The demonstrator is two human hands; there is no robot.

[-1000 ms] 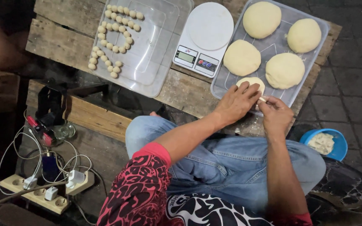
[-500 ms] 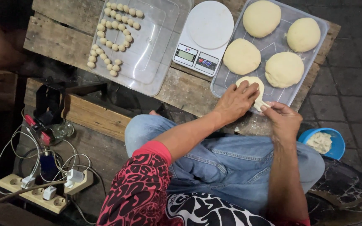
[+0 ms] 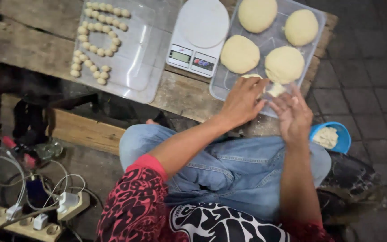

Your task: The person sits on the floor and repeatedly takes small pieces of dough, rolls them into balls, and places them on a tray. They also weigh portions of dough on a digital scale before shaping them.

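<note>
Since the earlier frame, both hands lift a small dough piece point(image 3: 276, 89) off the clear tray point(image 3: 219, 85). Left hand point(image 3: 242, 102) curls around it; right hand point(image 3: 293, 113) pinches it, fingers half-closed. Press evenly, supporting the edges above the tray

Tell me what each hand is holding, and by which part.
The right hand pinches a small piece of dough at its edge with the fingertips. The left hand rests on the dough in the clear tray; a grasp cannot be told.
</note>
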